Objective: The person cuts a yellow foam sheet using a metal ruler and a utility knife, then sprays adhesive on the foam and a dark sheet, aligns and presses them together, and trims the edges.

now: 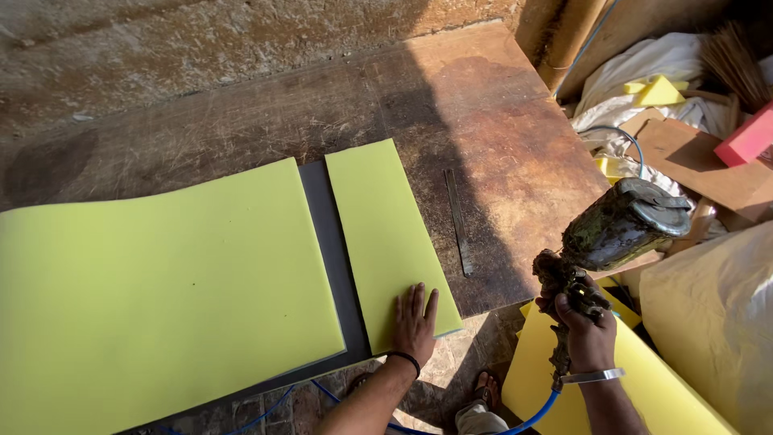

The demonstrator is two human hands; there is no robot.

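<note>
Workbench (499, 137) holds two foam sheets (161, 298), one ruler (459, 221).

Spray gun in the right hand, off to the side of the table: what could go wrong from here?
1. The spray gun is tilted in the right hand; its cup might drip onto the yellow sheet below.
2. The left hand lies flat on the narrow green sheet, so spray aimed there could hit the fingers.
3. The blue hose runs down by the feet and could snag.
</note>
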